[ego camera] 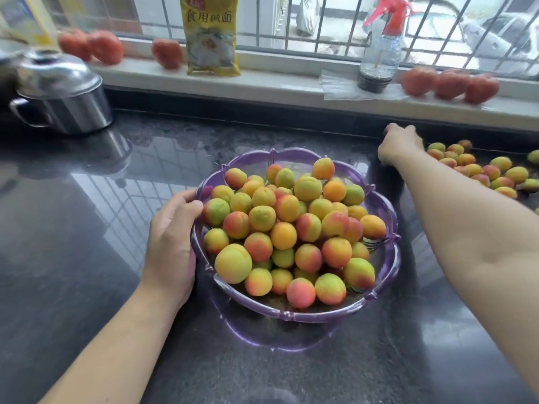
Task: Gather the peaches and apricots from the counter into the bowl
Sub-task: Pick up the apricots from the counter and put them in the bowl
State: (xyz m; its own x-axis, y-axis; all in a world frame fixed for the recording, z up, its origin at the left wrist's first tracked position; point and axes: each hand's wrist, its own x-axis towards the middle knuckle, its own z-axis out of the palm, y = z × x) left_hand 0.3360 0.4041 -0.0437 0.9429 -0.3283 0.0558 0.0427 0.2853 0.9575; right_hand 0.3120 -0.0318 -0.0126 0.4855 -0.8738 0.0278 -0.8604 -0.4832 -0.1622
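Note:
A purple translucent bowl (388, 266) stands on the dark counter, heaped with several orange, yellow and red-blushed peaches and apricots (288, 228). My left hand (170, 243) grips the bowl's left rim, thumb over the edge. My right hand (401, 142) reaches far to the back right, fingers curled at the near end of a loose pile of several fruits (478, 170) lying on the counter. Whether the right hand holds a fruit is hidden by its back.
A steel pot with lid (58, 91) sits at the back left. The windowsill carries several tomatoes (450, 83), a yellow packet (210, 33) and a spray bottle (379, 51). The counter's back ledge (262, 112) runs behind the bowl.

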